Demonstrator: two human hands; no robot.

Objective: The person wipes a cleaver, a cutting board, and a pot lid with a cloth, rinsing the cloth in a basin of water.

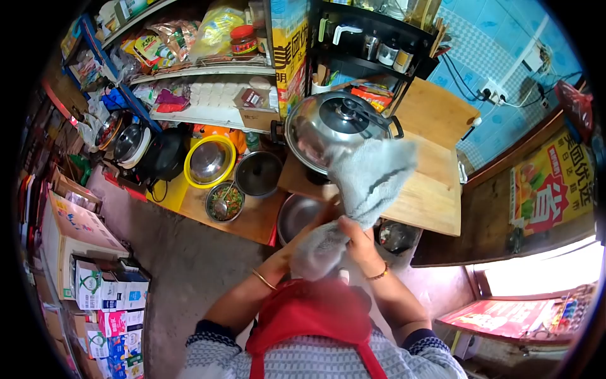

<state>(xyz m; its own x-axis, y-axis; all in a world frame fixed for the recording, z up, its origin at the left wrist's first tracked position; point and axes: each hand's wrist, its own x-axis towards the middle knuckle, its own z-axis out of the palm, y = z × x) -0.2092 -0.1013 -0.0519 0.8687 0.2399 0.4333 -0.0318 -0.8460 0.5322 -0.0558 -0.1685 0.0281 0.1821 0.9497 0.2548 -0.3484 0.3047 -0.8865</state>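
Observation:
A grey towel (374, 180) is bunched between my two hands, its upper part flaring out in front of the lidded pot and its lower end hanging over my left wrist. My right hand (356, 239) is closed around the towel's middle. Blurred and partly covered by the cloth, my left hand (326, 215) grips it from the other side. Just beyond the towel stands a large steel pot with a glass-centred lid (303, 129). Below it, a metal basin (297, 218) is partly hidden by my left arm.
A wooden board (435, 183) lies right of the pot. On the low table to the left are a yellow basin (230, 146), a dark pan (259, 174) and a bowl of chopped food (235, 205). Stocked shelves (208, 114) stand behind; boxes (95, 284) line the left.

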